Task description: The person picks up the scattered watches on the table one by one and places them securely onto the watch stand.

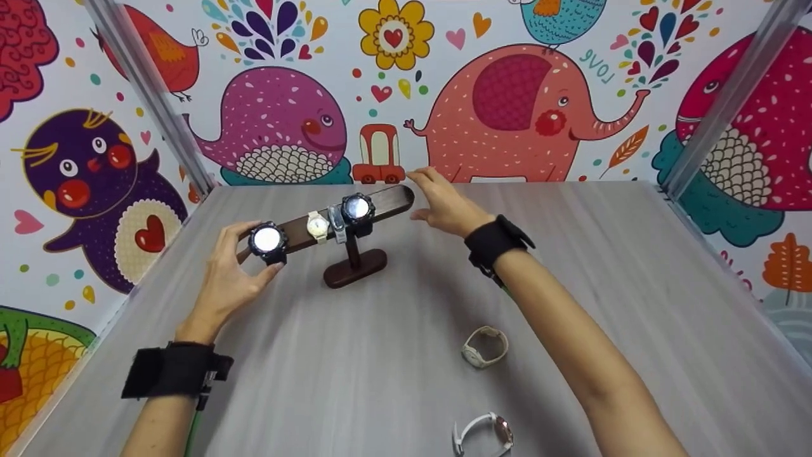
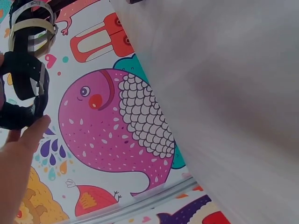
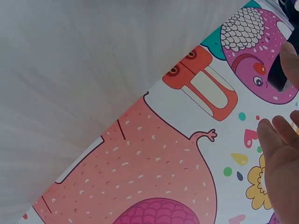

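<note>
A dark wooden watch stand (image 1: 355,270) holds a tilted bar (image 1: 390,202), its right end higher. My left hand (image 1: 231,279) grips a large black watch (image 1: 267,240) at the bar's left end, thumb below and fingers above; the left wrist view shows the fingers at its black strap (image 2: 25,72). Farther along the bar sit a cream watch (image 1: 318,226), a grey watch (image 1: 338,223) and another black watch (image 1: 358,208). Beside the bar's right end, my right hand (image 1: 447,203) holds its fingers apart, the thumb overlapping the bar end (image 3: 280,74) in the right wrist view.
A beige watch (image 1: 485,347) lies on the grey table (image 1: 355,368) right of centre. Nearer the front edge lies a white-strapped watch (image 1: 485,435). Cartoon-printed walls (image 1: 393,95) with metal corner posts (image 1: 158,95) enclose the back and sides.
</note>
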The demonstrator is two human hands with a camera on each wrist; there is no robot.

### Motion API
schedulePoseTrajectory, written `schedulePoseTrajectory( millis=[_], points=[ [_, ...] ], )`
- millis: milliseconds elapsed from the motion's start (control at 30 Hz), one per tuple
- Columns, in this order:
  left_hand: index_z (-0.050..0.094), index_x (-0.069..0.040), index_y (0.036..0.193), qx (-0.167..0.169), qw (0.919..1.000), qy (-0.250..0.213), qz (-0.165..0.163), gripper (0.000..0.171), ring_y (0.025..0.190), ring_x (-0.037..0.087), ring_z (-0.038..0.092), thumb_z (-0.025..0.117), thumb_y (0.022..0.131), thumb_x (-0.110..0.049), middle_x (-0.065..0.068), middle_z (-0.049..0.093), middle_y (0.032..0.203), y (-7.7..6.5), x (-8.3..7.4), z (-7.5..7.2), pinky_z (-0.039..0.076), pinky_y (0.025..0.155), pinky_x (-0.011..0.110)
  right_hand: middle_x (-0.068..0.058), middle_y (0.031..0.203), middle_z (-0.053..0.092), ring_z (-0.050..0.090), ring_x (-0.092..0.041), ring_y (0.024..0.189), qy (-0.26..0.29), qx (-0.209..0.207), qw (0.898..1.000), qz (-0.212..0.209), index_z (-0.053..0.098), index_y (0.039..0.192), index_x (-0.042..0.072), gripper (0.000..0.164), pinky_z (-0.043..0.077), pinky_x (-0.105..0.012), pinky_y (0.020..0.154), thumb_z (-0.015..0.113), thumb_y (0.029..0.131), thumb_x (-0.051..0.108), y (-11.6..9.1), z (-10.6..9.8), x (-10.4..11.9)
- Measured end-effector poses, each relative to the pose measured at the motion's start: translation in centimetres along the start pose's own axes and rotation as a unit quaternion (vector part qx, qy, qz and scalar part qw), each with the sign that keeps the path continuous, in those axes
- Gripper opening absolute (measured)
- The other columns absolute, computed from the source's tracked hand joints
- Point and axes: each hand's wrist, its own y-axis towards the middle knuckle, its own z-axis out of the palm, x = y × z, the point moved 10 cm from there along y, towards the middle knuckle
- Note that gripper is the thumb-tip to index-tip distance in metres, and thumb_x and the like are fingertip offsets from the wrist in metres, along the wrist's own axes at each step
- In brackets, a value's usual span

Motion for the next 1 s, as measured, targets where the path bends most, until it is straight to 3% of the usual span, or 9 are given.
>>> schedulePoseTrajectory(
  millis=[233,467,500,633,867,1000],
  points=[
    [0.046,0.008,0.136,0.018,0.9995,-0.021,-0.013,0.075,0.129,0.042,0.049,0.084,0.071,0.002,0.026,0.05,0.135,0.7,0.8,1.5,0.046,0.109,0.059,-0.017,0.145,0.049,0.053,-0.028,0.128,-0.007,0.014,1.0,-0.002,0.045,0.148,0.001,0.063,0.046,-0.038,0.115,0.071,0.091,0.002,1.2,1.5,1.2],
    [0.048,0.006,0.136,0.021,0.9981,-0.045,-0.036,0.075,0.13,0.036,0.051,0.084,0.07,0.005,0.022,0.051,0.135,1.1,1.4,2.2,0.05,0.106,0.054,-0.018,0.137,0.057,0.058,-0.028,0.124,-0.014,0.001,1.0,-0.007,0.051,0.143,-0.001,0.056,0.049,-0.038,0.112,0.069,0.09,-0.004,1.7,1.8,1.5],
    [0.048,0.006,0.135,0.018,0.9984,-0.042,-0.034,0.075,0.13,0.036,0.052,0.084,0.07,0.005,0.022,0.051,0.135,1.1,1.5,2.2,0.052,0.107,0.047,-0.018,0.137,0.057,0.058,-0.028,0.124,-0.012,0.003,1.0,-0.006,0.051,0.143,-0.001,0.056,0.049,-0.038,0.112,0.069,0.09,-0.004,1.7,1.8,1.5],
    [0.05,0.006,0.133,0.011,0.9992,-0.033,-0.02,0.074,0.127,0.035,0.054,0.086,0.068,0.003,0.022,0.054,0.132,1.3,1.4,2.4,0.052,0.106,0.041,-0.018,0.139,0.057,0.057,-0.028,0.127,-0.006,0.002,1.0,-0.005,0.05,0.143,-0.002,0.056,0.048,-0.038,0.112,0.069,0.09,-0.004,1.8,1.9,1.5],
    [0.048,0.006,0.135,0.026,0.9975,-0.06,-0.027,0.074,0.118,0.025,0.055,0.085,0.071,0.005,0.02,0.052,0.131,1.7,1.2,3.4,0.046,0.095,0.004,-0.02,0.14,0.056,0.056,-0.03,0.129,-0.004,-0.001,1.0,-0.01,0.049,0.144,-0.003,0.056,0.048,-0.038,0.113,0.067,0.091,-0.005,1.6,1.9,1.6],
    [0.048,0.007,0.134,0.019,0.9977,-0.063,-0.018,0.075,0.113,0.017,0.054,0.085,0.069,0.007,0.02,0.053,0.129,1.8,1.1,3.5,0.046,0.093,0.003,-0.02,0.139,0.056,0.057,-0.03,0.128,-0.003,-0.005,1.0,-0.009,0.05,0.143,-0.004,0.055,0.048,-0.038,0.113,0.068,0.09,-0.005,1.6,1.8,1.5]
  ],
)
